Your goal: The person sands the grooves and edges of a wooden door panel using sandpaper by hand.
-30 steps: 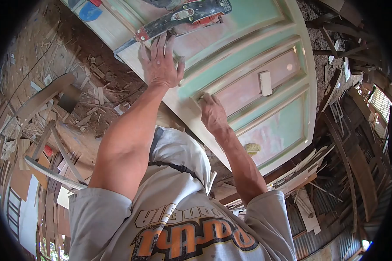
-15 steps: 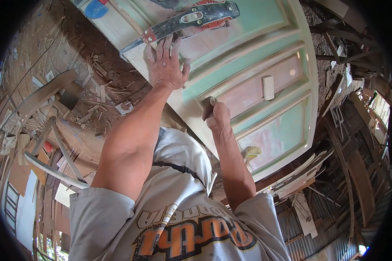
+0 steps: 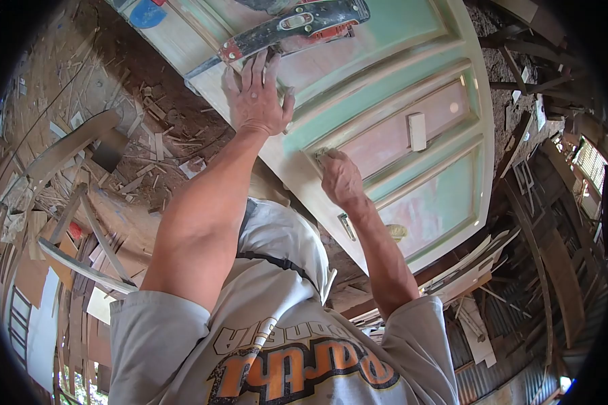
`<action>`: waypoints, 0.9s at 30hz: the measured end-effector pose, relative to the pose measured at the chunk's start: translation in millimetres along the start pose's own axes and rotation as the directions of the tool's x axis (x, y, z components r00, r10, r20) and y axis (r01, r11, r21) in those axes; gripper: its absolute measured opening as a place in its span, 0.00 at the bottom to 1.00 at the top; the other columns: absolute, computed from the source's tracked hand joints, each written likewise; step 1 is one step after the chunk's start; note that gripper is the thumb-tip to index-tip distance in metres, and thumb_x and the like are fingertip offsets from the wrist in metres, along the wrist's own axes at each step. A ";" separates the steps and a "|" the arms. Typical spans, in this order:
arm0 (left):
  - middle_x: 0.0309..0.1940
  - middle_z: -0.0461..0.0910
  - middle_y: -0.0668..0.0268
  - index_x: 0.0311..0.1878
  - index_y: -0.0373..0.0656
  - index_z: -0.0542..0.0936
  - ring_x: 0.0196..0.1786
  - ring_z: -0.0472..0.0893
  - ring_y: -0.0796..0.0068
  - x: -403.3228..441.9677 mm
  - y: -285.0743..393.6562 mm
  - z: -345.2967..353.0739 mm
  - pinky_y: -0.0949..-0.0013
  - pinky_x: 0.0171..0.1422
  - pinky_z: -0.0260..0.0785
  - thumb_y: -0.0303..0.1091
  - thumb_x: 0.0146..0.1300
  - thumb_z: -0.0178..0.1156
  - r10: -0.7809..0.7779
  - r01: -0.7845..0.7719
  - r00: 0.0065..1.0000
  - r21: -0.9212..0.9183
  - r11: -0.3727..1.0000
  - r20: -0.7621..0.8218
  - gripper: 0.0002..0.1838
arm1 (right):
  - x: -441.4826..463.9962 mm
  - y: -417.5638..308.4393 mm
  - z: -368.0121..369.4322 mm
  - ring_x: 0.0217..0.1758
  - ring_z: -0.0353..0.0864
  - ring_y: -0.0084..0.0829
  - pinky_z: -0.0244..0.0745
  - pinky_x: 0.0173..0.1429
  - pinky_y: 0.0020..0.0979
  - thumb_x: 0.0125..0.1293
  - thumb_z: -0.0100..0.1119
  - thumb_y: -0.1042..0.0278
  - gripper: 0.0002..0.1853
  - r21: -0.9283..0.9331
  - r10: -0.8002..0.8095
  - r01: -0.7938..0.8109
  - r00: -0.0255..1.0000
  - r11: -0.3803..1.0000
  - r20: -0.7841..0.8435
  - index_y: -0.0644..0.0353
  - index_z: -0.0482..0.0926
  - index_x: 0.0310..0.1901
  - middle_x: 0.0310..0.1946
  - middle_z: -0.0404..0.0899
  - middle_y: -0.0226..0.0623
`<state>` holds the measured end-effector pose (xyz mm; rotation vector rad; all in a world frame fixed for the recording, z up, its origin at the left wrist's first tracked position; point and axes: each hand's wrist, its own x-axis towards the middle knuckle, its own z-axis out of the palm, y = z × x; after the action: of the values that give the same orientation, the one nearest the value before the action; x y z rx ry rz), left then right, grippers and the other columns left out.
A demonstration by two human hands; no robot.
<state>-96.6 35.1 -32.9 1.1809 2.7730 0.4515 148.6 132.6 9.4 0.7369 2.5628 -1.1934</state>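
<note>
A panelled wooden door point(image 3: 358, 84), patched with pale green and pink, lies below me. My left hand point(image 3: 258, 101) rests flat on its near edge with fingers spread, just below a dusty black-and-red tool point(image 3: 296, 28) that resembles a spirit level. My right hand point(image 3: 341, 177) is closed at the corner of the middle panel, its fingers pressed around a folded piece that looks like sandpaper point(image 3: 323, 154), mostly hidden by the hand. A small pale wood block point(image 3: 417, 131) sits on that panel. Partly behind my right forearm is a brush point(image 3: 397, 233).
A slot point(image 3: 346, 227) is cut in the door's near edge. Wood scraps point(image 3: 157, 145) litter the dirt floor at left, beside a curved timber piece point(image 3: 71, 145). Boards point(image 3: 557, 290) lean at right. A blue object point(image 3: 148, 13) lies at the door's upper left.
My right hand has moved slightly up and turned, its forearm swinging right. The slot in the door edge is now uncovered, and the brush is more hidden. My left hand has barely moved.
</note>
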 end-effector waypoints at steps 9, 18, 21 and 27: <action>0.86 0.62 0.57 0.86 0.49 0.63 0.86 0.62 0.54 -0.3 -0.6 -0.6 0.28 0.89 0.38 0.57 0.69 0.64 -0.018 0.017 1.000 0.014 1.000 0.023 0.46 | 8.3 -17.3 12.4 0.41 0.94 0.47 0.87 0.52 0.41 0.73 0.67 0.68 0.12 0.449 0.643 -0.537 0.757 0.714 -0.118 0.64 0.93 0.51 0.38 0.93 0.53; 0.87 0.61 0.58 0.87 0.49 0.63 0.87 0.61 0.54 -1.0 -2.2 0.5 0.28 0.89 0.37 0.57 0.70 0.63 -0.016 0.016 1.000 0.000 1.000 0.020 0.46 | 16.4 -27.6 30.5 0.40 0.94 0.44 0.86 0.52 0.40 0.73 0.70 0.67 0.10 0.448 0.677 -0.523 0.659 0.725 -0.328 0.67 0.89 0.46 0.38 0.93 0.51; 0.87 0.60 0.58 0.87 0.49 0.63 0.87 0.61 0.54 -2.3 0.2 2.2 0.28 0.89 0.37 0.57 0.71 0.62 -0.017 0.017 0.999 0.004 1.000 0.032 0.45 | 15.2 -39.7 22.2 0.44 0.94 0.56 0.85 0.54 0.47 0.72 0.65 0.71 0.10 0.299 0.592 -0.513 0.729 0.805 -0.344 0.68 0.87 0.49 0.39 0.92 0.55; 0.87 0.61 0.58 0.87 0.50 0.63 0.87 0.61 0.55 -1.5 0.2 -1.1 0.28 0.89 0.37 0.56 0.72 0.62 -0.003 0.003 1.000 -0.002 1.000 0.013 0.45 | 9.3 -31.6 24.2 0.43 0.90 0.64 0.84 0.52 0.53 0.72 0.60 0.76 0.16 0.257 0.411 -0.347 0.874 0.902 -0.259 0.69 0.75 0.58 0.37 0.89 0.60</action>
<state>-95.5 33.9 -31.9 1.1750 2.7627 0.4445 123.7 100.2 10.7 1.5069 2.3689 -1.2957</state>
